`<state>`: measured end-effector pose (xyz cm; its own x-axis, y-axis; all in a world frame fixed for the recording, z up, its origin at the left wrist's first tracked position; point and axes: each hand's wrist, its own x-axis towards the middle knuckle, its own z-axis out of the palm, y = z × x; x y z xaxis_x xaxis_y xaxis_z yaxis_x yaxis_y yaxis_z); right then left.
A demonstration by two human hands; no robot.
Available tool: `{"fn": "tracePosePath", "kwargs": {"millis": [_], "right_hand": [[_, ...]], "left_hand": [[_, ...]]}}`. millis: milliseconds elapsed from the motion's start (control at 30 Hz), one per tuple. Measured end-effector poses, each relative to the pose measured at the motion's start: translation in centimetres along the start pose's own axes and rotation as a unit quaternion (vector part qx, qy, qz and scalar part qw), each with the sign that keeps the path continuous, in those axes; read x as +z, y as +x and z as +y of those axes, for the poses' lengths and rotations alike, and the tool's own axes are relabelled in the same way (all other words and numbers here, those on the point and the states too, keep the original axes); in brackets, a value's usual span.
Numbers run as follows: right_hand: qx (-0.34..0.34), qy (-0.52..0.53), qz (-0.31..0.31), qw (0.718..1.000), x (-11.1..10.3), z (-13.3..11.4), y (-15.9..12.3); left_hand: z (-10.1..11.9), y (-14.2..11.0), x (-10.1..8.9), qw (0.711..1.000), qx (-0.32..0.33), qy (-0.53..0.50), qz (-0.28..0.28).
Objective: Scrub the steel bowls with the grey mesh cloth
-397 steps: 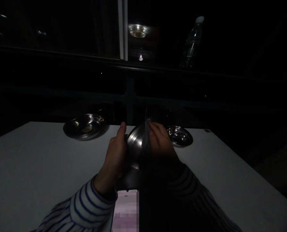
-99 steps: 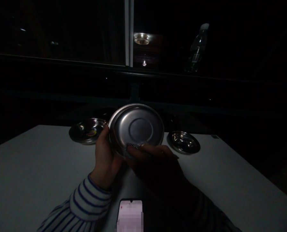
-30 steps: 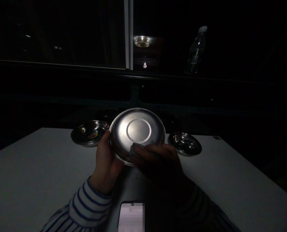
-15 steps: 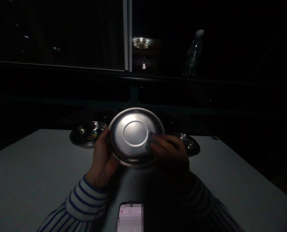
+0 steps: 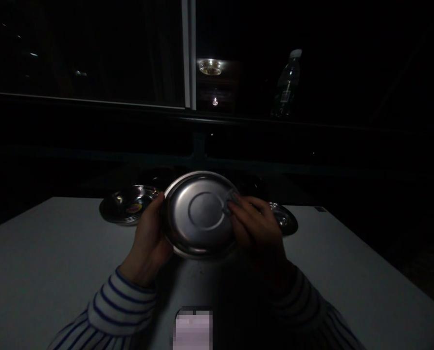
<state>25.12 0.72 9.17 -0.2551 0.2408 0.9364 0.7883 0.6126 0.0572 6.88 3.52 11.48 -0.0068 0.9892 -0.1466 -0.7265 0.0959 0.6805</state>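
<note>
My left hand (image 5: 149, 238) grips the left rim of a round stainless steel plate (image 5: 205, 211), thumb on the near face. The plate is held up over the table, tilted, its underside with a ring-shaped ridge facing me. Between the bent fingers of my right hand (image 5: 259, 228) is a small grey wad (image 5: 230, 198), pressed against the plate's right side; its material is too dim to make out. To the left lies a stack of shiny metal dishes (image 5: 127, 206), the top one bearing a yellow and red sticker. Partly behind my right hand is another metal dish (image 5: 285, 218).
A phone with a blurred screen (image 5: 193, 330) lies on the white table (image 5: 74, 272) near me. Beyond the table is a dark window with a pale frame (image 5: 189, 58). A clear bottle (image 5: 288, 82) with a white cap stands at the sill.
The plate has dipped slightly and its tilt has altered. My right hand with the grey wad has shifted a little up along the plate's right side. The view has moved slightly.
</note>
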Motion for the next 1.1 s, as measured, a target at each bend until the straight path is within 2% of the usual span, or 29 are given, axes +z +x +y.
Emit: {"fn": "tracePosePath", "kwargs": {"millis": [133,400,567,700,800,900,967,1033,1100], "right_hand": [[-0.030,0.015,-0.048,0.998,0.0,-0.3,0.0],[0.039,0.063,-0.088,0.993,-0.7,1.1,0.2],[-0.019,-0.007,-0.142,0.990,0.0,-0.7,0.0],[-0.074,-0.010,-0.156,0.985,1.0,-2.1,-0.5],[-0.037,0.006,-0.166,0.985,1.0,-1.2,-0.5],[0.061,0.026,-0.136,0.988,0.2,0.5,-0.1],[0.078,0.047,-0.114,0.989,-0.2,1.1,0.0],[0.046,0.046,-0.119,0.991,-0.1,0.7,0.0],[-0.016,0.023,-0.135,0.990,0.5,-0.2,-0.3]], "left_hand": [[0.4,0.1,-0.1,1.000,0.001,0.026,-0.005],[0.5,-0.7,0.6,0.988,-0.050,0.148,0.008],[-0.6,-0.7,0.3,0.975,-0.056,0.217,0.002],[-1.5,-0.6,0.2,0.973,-0.056,0.224,-0.011],[-1.5,-0.6,0.3,0.971,-0.055,0.231,0.006],[-1.2,-0.8,0.4,0.970,-0.060,0.234,0.014],[-1.2,-0.8,0.5,0.970,-0.059,0.237,0.018],[-1.3,-0.8,0.4,0.969,-0.056,0.239,0.019],[-1.6,-0.7,0.4,0.971,-0.047,0.236,0.017]]}}
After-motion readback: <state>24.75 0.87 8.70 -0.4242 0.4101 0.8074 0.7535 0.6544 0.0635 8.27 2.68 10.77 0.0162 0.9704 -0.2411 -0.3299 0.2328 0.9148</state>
